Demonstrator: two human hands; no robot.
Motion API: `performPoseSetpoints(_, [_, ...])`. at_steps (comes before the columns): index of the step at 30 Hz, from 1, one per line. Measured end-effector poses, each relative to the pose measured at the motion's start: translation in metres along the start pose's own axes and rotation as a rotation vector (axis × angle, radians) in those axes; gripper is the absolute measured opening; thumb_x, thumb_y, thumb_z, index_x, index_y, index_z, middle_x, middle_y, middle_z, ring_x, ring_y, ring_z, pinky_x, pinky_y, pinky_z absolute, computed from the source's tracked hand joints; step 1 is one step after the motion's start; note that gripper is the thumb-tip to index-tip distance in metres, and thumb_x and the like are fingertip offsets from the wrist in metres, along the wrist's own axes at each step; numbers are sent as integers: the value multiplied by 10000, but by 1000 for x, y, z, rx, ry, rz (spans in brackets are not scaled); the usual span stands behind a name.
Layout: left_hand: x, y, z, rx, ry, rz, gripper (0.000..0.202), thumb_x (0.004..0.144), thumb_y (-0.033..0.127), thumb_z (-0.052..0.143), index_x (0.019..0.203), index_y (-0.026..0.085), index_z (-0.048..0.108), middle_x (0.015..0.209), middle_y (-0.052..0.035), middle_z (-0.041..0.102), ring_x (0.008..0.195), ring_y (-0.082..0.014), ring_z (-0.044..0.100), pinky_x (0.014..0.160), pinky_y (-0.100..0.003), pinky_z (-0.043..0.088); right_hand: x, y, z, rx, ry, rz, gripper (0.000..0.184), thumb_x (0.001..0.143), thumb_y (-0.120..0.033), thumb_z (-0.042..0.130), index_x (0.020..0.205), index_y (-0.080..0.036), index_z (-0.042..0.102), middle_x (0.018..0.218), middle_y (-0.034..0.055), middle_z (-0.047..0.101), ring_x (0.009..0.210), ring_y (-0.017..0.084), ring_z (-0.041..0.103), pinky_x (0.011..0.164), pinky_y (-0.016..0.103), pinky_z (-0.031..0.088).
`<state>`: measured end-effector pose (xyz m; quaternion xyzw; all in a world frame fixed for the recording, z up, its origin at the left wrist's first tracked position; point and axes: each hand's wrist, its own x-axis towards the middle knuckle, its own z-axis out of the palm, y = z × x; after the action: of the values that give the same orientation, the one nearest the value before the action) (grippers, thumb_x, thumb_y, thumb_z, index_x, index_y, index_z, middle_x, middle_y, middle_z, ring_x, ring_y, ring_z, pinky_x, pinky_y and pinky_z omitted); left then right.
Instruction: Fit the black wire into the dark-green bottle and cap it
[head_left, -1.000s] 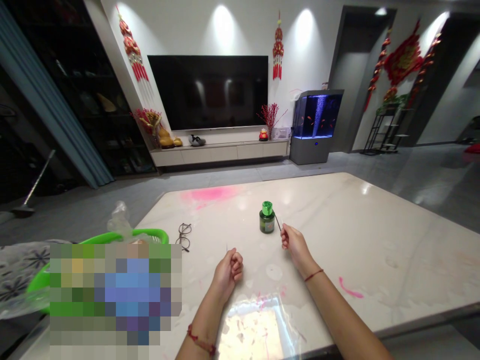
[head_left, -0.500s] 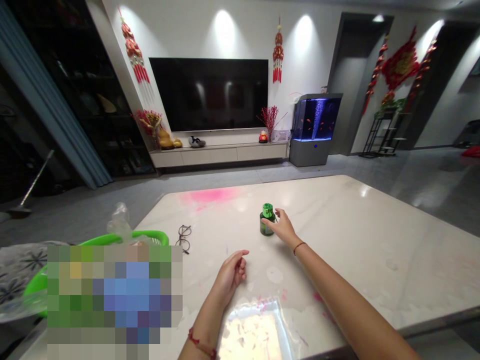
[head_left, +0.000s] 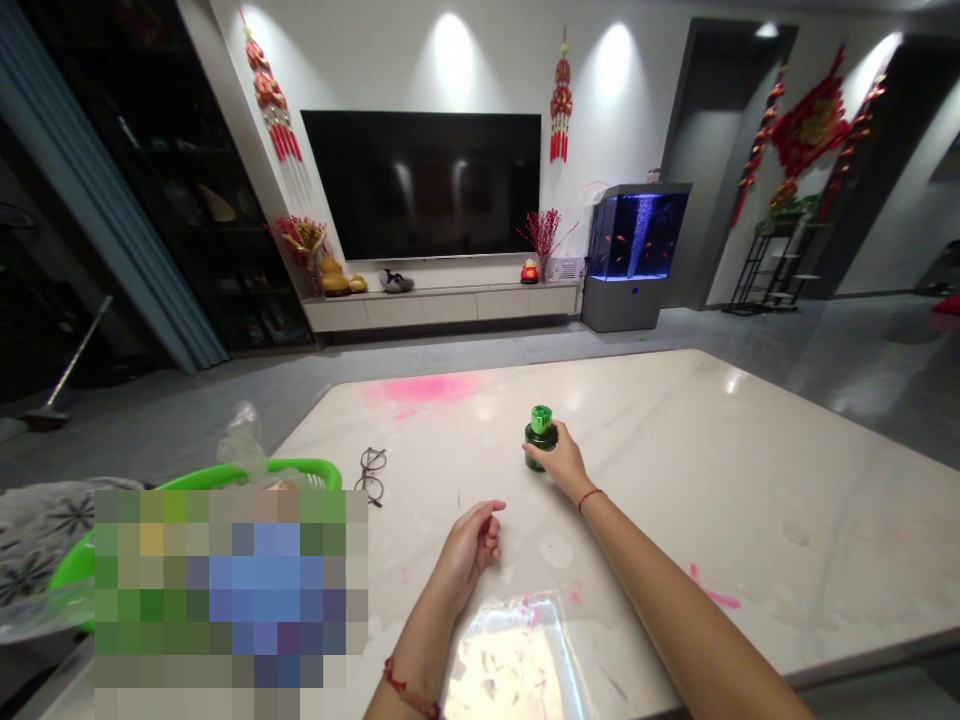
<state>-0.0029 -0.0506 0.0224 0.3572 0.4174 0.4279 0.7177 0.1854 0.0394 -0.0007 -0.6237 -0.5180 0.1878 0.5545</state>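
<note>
A small dark green glass bottle [head_left: 535, 460] with a shiny bright green cap [head_left: 541, 419] stands upright on the pale marble-look table [head_left: 675, 450]. My right hand [head_left: 564, 462] is wrapped round its lower body from the right side, thumb towards me; the far fingers are partly hidden behind the bottle. Closer to me, my left hand [head_left: 471, 550] rests over the table with nothing in it. Its top finger points right, apart from the others, which curl loosely. Left of both hands lies a pair of glasses [head_left: 372, 476].
A green basket [head_left: 319, 466] with clear plastic stands at the table's left, partly blurred out. Pink stains [head_left: 427, 388] mark the tabletop, and a shiny clear-looking sheet [head_left: 517, 660] lies near the front edge. Beyond are a television [head_left: 427, 185] and a fish tank [head_left: 634, 240].
My right hand has closed round the bottle, where its thumb and fingers were spread around it before. The left hand has barely moved. The view has shifted slightly.
</note>
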Motion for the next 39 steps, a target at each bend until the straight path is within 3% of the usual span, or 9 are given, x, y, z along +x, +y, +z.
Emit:
performPoseSetpoints(16, [2, -3, 0, 33, 14, -1, 219, 679, 305, 602, 828, 145, 595, 529, 69, 446, 405, -30, 364, 422, -169, 320, -15, 7, 3, 4, 45, -106, 653, 613, -386, 677, 1191, -199, 438, 1131, 90, 579, 1020, 242, 557, 906, 395, 420])
performPoseSetpoints(26, [0, -2, 2, 59, 13, 3, 218, 681, 314, 601, 827, 152, 596, 531, 70, 447, 399, -31, 363, 422, -169, 323, -23, 12, -8, 70, -96, -104, 730, 591, -333, 681, 1252, -230, 389, 1091, 60, 591, 955, 219, 579, 871, 386, 440])
performPoseSetpoints(31, [-1, -2, 2, 57, 7, 14, 212, 692, 312, 598, 819, 142, 599, 532, 63, 452, 406, -34, 370, 422, -169, 329, -25, 17, -13, 120, -212, -84, 794, 581, -315, 696, 1283, -233, 334, 1172, 70, 544, 993, 210, 559, 893, 382, 423])
performPoseSetpoints(39, [2, -3, 1, 49, 5, 7, 208, 707, 309, 581, 824, 137, 596, 527, 59, 455, 406, -37, 374, 413, -171, 329, -32, 13, -21, 180, -305, -50, 740, 553, -259, 710, 1214, -195, 386, 1125, 80, 565, 1011, 214, 547, 900, 375, 410])
